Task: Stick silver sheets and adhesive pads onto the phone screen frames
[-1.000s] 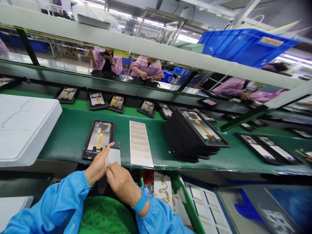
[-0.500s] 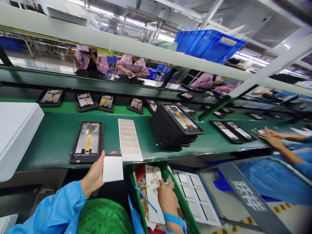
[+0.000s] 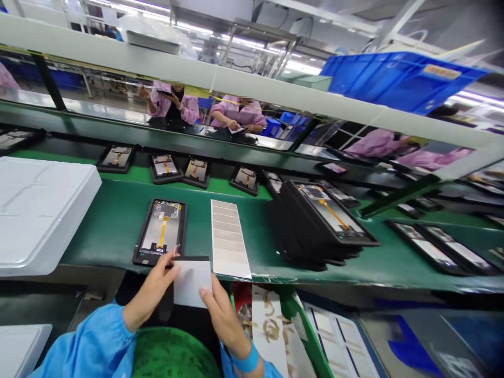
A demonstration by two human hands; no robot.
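Green conveyor belt (image 3: 106, 226), electronics workshop: from my remote view, the left hand (image 3: 151, 287) and right hand (image 3: 222, 320) pinch a white rectangular sheet (image 3: 192, 282) by its sides, just off the belt's front edge. A black-framed device housing (image 3: 159, 232) lies just ahead, its orange ribbon cable (image 3: 161, 233) bare and nothing yet laid over it. A stack of housings (image 3: 318, 226) sits to the right, beyond a beige strip sheet (image 3: 230, 239). The white sheet's underside is hidden from me, so I cannot tell what it carries.
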